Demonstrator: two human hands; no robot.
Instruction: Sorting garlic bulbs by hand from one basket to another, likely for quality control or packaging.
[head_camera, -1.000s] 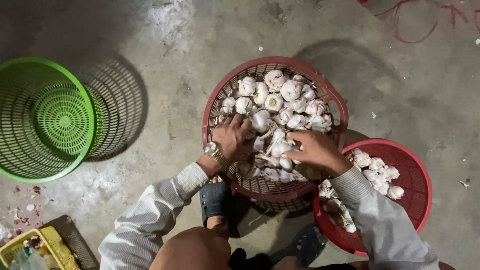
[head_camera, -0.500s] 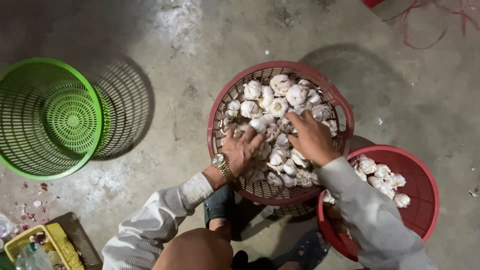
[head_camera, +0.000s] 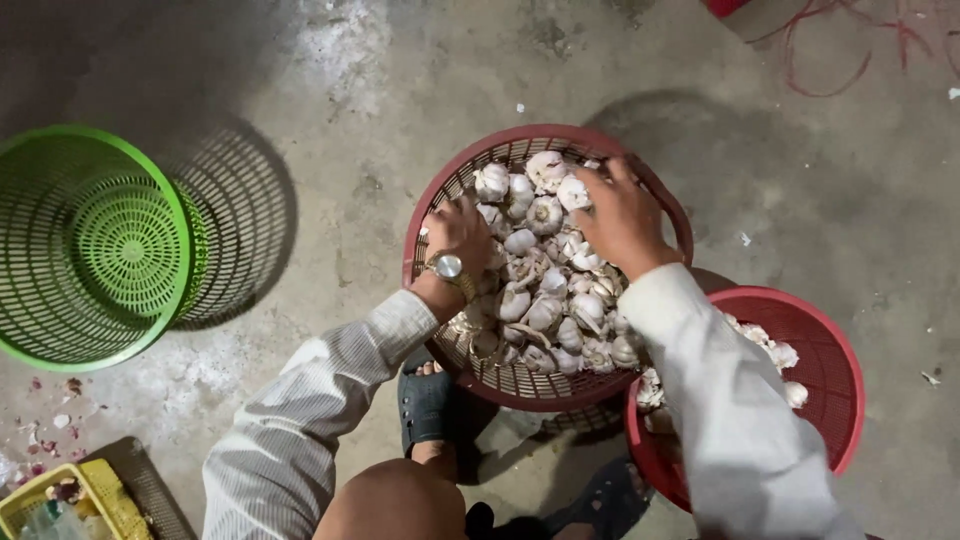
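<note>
Garlic bulbs (head_camera: 545, 270) are heaped in a red basket (head_camera: 440, 190) on the floor. The left hand (head_camera: 460, 232) is laid among them with fingers loosely spread, nothing grasped. Bulbs at the far rim are covered by the right hand (head_camera: 620, 215); whether its curled fingers grip one cannot be told.

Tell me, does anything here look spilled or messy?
Yes, a little. Reddish and white peel scraps lie scattered on the concrete floor at lower left, beside the green basket. The garlic bulbs under both hands stay inside their red basket.
</note>
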